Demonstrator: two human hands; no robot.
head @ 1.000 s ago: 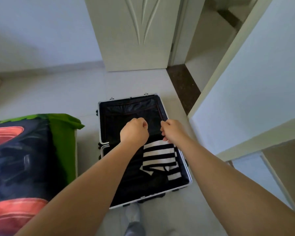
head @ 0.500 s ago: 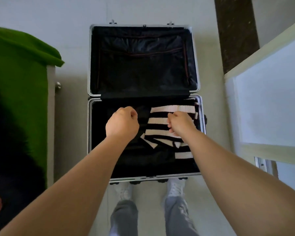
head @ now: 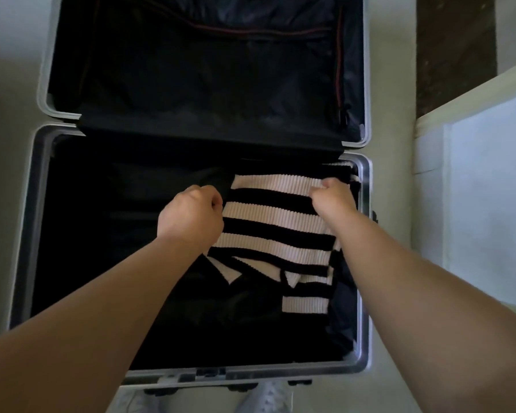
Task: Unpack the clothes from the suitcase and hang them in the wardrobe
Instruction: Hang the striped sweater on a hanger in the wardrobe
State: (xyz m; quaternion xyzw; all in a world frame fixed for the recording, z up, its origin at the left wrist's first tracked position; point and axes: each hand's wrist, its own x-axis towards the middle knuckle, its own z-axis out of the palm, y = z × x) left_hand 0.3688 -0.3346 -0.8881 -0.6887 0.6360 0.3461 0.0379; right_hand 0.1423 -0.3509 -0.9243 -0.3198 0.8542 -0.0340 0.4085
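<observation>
Sweater (head: 268, 216) stripes crosswise, neckline perhaps nearward.

Open suitcase (head: 27, 234) on pale, perhaps tiled, floor (head: 0, 174)

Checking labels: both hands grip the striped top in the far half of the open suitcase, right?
Wrong half. In the head view the left hand and right hand grip the striped top in the near half of the open suitcase; the far half shows only dark lining.

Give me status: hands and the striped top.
Left hand, right hand both grip striped top at its two sides. It lies in suitcase, near half. Nothing blocking.
</observation>
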